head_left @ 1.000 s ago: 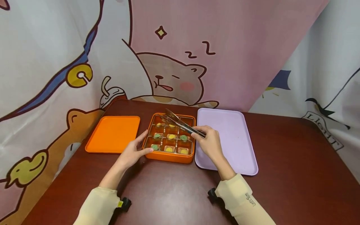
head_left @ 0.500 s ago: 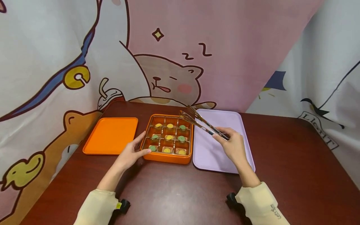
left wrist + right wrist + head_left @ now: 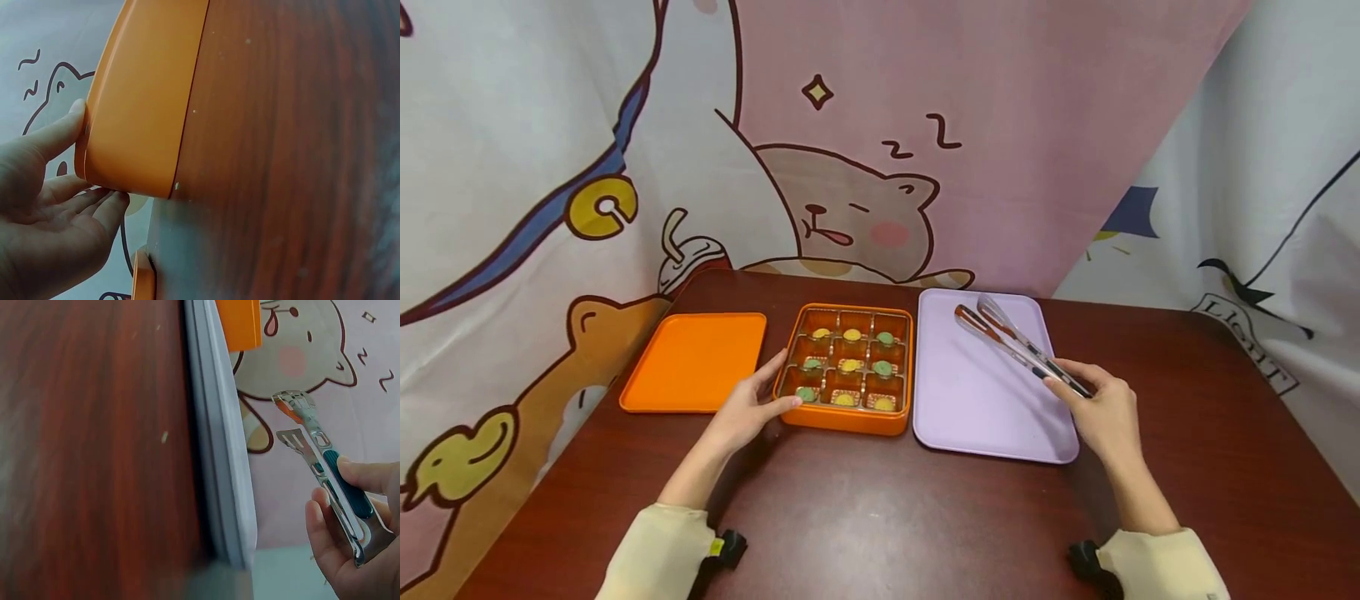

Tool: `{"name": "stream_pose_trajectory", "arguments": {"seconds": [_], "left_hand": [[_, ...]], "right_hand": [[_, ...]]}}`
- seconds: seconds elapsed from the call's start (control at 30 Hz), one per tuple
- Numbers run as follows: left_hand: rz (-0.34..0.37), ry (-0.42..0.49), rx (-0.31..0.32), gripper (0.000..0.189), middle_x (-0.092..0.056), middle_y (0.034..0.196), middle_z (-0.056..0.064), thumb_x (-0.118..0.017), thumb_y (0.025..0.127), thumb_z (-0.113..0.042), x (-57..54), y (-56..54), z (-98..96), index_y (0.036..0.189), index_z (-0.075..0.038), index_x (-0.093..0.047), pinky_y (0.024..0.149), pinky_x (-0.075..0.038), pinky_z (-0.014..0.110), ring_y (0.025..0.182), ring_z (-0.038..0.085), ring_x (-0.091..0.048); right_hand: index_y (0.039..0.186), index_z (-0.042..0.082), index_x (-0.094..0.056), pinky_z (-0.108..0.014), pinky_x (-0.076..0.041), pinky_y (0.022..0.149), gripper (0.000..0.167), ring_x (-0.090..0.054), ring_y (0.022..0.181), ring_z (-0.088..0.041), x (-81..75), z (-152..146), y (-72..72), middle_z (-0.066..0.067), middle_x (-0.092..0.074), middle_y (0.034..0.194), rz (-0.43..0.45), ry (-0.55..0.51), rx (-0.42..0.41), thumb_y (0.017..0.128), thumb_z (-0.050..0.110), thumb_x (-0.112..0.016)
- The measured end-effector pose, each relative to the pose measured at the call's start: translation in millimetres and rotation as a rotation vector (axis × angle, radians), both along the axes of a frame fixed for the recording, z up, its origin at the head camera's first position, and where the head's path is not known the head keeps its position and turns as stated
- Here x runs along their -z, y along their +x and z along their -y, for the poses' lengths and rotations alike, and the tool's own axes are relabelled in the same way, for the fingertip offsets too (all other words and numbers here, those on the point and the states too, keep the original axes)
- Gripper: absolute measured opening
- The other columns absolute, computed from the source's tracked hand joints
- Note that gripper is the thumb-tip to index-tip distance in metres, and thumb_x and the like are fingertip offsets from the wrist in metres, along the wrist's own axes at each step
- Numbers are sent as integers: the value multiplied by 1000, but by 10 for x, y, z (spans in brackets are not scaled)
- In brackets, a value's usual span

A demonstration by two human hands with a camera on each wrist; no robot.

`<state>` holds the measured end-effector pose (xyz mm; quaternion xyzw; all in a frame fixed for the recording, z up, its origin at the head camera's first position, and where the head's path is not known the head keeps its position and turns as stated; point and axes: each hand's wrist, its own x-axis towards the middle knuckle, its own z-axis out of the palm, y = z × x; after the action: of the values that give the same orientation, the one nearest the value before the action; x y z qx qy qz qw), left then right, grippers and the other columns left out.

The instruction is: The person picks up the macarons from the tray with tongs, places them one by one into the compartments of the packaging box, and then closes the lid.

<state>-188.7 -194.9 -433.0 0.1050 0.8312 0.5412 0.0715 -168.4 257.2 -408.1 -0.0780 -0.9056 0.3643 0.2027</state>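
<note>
An orange box (image 3: 842, 419) with a clear divided insert stands on the table. Small round yellow pieces (image 3: 850, 366) and green pieces (image 3: 882, 367) sit in its compartments. My left hand (image 3: 747, 412) holds the box at its near left corner, thumb on the rim and fingers along the side; the left wrist view shows this hand (image 3: 69, 206) against the orange wall (image 3: 147, 100). To the right, my right hand (image 3: 1103, 408) grips metal tongs (image 3: 1026, 350) above the lilac tray. Nothing is between the tips of the tongs (image 3: 325, 462), which stand apart, in the right wrist view.
Left of the box lies a flat orange lid or tray (image 3: 696, 362). Close by the box on its right is the lilac tray (image 3: 970, 408). All stand on a dark brown wooden table (image 3: 865, 508), with a printed curtain (image 3: 1015, 150) behind it.
My right hand has carried the tongs from over the box to the right, above the lilac tray. The left hand stays at the box's corner. The head view has shifted slightly.
</note>
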Motion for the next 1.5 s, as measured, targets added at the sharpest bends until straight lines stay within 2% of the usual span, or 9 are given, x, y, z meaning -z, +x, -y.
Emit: {"name": "stream_pose_trajectory", "arguments": {"seconds": [0.13,0.3,0.5,0.6,0.73,0.87,1.07,1.3,1.5], "left_hand": [[-1,4,1,78,-20,165,19,-66,96,-12,7,-5,-7,158,-3,-22,119,-26,55,151,39,-24],[12,4,-4,78,-23,165,19,-66,96,-10,20,-3,0,159,-4,-21,116,-34,54,147,38,-34],[11,13,-6,77,-22,165,18,-65,96,-10,-5,-13,17,159,-5,-21,118,-29,55,150,38,-28],[9,6,-4,77,-21,165,19,-65,96,-11,-24,-16,27,159,-5,-22,118,-29,55,150,39,-27],[7,2,-8,76,-22,165,18,-65,96,-11,-34,-15,36,159,-6,-22,118,-28,55,150,39,-28],[14,1,-4,76,-22,165,19,-65,96,-11,-35,-5,47,159,-5,-23,118,-28,55,152,39,-23],[10,-25,-9,77,-21,166,18,-66,96,-12,-26,-4,50,159,-5,-23,120,-23,57,153,40,-18],[2,-55,6,78,-22,165,20,-67,95,-14,-18,-14,10,159,-5,-22,119,-27,57,150,40,-27],[-30,-79,12,77,-22,165,21,-66,96,-14,-72,-25,13,158,-1,-23,120,-21,60,152,41,-21]], "right_hand": [[119,6,-73,-12,-37,63,36,-46,75,6,20,-150,54,-24,-72,112,42,16,24,88,23,-77],[122,4,-71,-17,-37,59,38,-49,77,-11,55,-309,99,-27,-71,112,95,69,36,91,26,-74],[122,5,-71,-21,-36,59,40,-53,83,-24,107,-456,129,-28,-71,112,163,105,37,91,30,-73],[122,6,-72,-26,-39,64,42,-59,89,-34,118,-522,155,-29,-69,115,214,130,14,91,33,-73],[121,3,-71,-44,-46,72,45,-60,102,-49,129,-594,181,-32,-67,116,281,183,-19,88,35,-75],[119,1,-70,-54,-47,76,46,-58,103,-54,150,-619,186,-33,-66,116,329,218,-36,87,33,-76],[121,-4,-67,-50,-46,73,49,-57,98,-51,138,-648,154,-38,-61,120,394,226,-54,88,32,-73],[125,-4,-64,-62,-45,83,49,-55,108,-56,89,-549,178,-38,-59,125,284,232,-85,92,32,-71],[122,0,-68,-60,-47,87,40,-61,112,-51,-45,-212,167,-32,-65,121,143,175,-141,93,28,-69]]}}
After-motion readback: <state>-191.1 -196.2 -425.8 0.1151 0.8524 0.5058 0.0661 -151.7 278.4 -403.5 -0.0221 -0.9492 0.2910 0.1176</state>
